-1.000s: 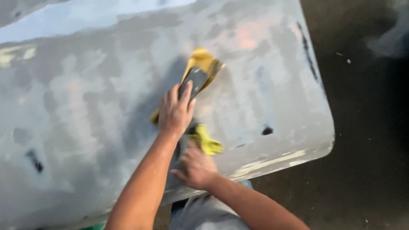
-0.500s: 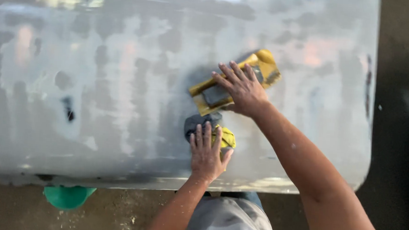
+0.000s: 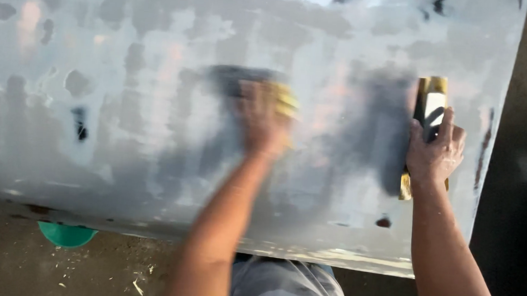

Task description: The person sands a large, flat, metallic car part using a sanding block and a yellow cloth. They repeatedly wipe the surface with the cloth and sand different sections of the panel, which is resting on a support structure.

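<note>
Green container [image 3: 66, 235]: a round green rim is seen low at the left, half hidden under the panel's near edge, on the dirt floor.

Floor [image 3: 41, 268]: dark ground is strewn with pale scraps just below the panel.

Panel [image 3: 128, 99]: a broad grey sheet, patched with darker and lighter blotches, is laid flat across the view; its surface is presented upward, seemingly so that both hands can bear down on it.

Left hand [image 3: 262, 121]: it is laid palm-down on the panel near the middle, over a dark pad with a yellow sponge [image 3: 284, 100] at its far side. The hand is heavily blurred, so whether the fingers are spread or closed cannot be told.

Wet streak [image 3: 373, 124]: a darker band is seen between the two hands on the panel.

Right hand [image 3: 434, 154]: it is pressed onto a long sanding block [image 3: 432, 109] near the panel's right edge, the fingers held close together and laid along the block's top, apparently to keep it flat against the surface.

Trousers [image 3: 286, 287]: grey cloth is seen below the panel's near edge.
</note>
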